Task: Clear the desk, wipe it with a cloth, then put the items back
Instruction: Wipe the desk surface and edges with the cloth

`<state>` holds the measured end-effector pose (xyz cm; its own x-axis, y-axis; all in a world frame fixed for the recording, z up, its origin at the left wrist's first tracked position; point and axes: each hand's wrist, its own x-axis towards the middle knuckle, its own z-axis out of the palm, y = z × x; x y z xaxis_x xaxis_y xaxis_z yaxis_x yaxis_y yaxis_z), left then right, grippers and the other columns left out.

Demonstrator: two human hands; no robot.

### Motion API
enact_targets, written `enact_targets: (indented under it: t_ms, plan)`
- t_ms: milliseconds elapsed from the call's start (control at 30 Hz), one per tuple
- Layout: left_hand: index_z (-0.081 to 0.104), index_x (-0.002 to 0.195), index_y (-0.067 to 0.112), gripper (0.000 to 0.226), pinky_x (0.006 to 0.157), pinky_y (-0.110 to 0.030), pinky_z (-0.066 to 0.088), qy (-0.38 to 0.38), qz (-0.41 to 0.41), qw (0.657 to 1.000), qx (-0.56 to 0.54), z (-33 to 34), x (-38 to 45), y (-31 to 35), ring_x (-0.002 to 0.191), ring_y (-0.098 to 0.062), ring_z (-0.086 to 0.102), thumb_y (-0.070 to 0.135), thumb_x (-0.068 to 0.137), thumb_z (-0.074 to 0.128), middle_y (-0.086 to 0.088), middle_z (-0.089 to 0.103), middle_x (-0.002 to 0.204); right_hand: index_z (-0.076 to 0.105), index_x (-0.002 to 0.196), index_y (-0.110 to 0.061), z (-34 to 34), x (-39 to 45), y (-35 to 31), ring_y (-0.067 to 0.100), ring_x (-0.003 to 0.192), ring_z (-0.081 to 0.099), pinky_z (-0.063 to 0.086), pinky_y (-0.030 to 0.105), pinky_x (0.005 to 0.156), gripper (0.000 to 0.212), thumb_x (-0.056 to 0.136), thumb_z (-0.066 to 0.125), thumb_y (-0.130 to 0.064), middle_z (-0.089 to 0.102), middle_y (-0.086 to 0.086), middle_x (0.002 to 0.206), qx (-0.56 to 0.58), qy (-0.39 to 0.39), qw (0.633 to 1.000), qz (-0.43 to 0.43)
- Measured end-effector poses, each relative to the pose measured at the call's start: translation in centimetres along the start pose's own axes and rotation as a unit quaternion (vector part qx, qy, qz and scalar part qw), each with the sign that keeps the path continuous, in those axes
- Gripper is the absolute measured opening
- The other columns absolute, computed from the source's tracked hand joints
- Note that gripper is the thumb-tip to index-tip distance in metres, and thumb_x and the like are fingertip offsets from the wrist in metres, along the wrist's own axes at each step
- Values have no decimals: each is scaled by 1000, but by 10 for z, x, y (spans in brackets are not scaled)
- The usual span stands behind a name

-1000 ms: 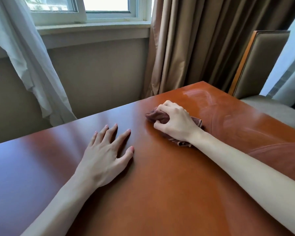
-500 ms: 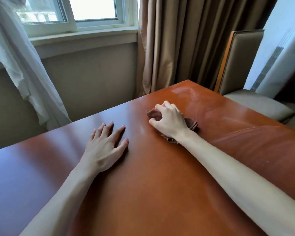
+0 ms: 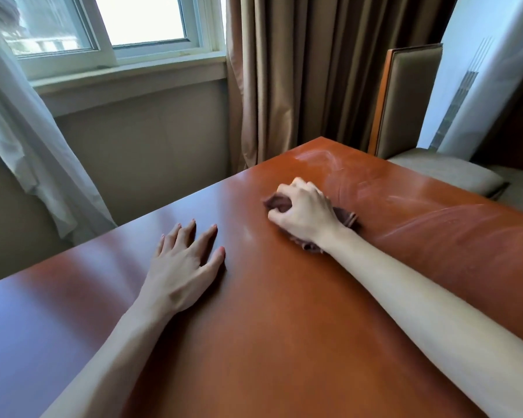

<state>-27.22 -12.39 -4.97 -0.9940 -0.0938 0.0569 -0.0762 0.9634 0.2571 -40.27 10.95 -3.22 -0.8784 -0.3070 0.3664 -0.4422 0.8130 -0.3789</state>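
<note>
— Head view: which step is this?
— Wiping. The brown cloth (image 3: 346, 216) lies bunched on the tabletop (image 3: 284, 327) toward one o'clock, the right hand (image 3: 307, 214) with its fingers (image 3: 287, 190) curled round it.
— And the left hand (image 3: 183, 263)?
— Flat, fingers spread, bracing at eleven o'clock. Next, I'd judge, sweep toward the dry unstreaked side.

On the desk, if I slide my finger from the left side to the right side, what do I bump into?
Left hand lying flat on the desk → right hand gripping the brown cloth → smeary wipe marks on the right part.
</note>
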Motion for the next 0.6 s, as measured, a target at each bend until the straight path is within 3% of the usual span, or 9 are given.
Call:
enact_targets:
  t_ms: [167,300,433,600]
  plan:
    - [21,153,50,71,124,-38,7,31,-3,999,5,7,6,-5,153,-15,2,72,87,8,7,15,166,73,104,-28,45,136,33,37,109,57,49,39,89,32,82,62,-47,59,9,107,-24,31,996,77]
    - [18,153,53,68,125,-35,1,33,-10,999,13,8,5,-5,153,-11,-1,71,88,9,11,12,165,72,109,-25,59,187,42,38,115,54,47,41,93,34,84,61,-44,59,10,117,-36,33,994,98]
    - [21,153,52,70,125,-36,3,26,-14,1000,4,5,3,-3,154,-13,2,72,87,9,9,15,165,70,104,-24,53,171,39,36,111,54,45,37,86,29,82,60,-41,58,7,110,-43,21,996,80]
    - [25,153,48,72,123,-41,10,13,-14,1000,8,2,1,0,153,-19,7,71,87,11,3,18,165,72,102,-31,16,61,11,28,103,57,53,38,85,28,80,64,-47,57,0,99,-5,-1,1000,6]
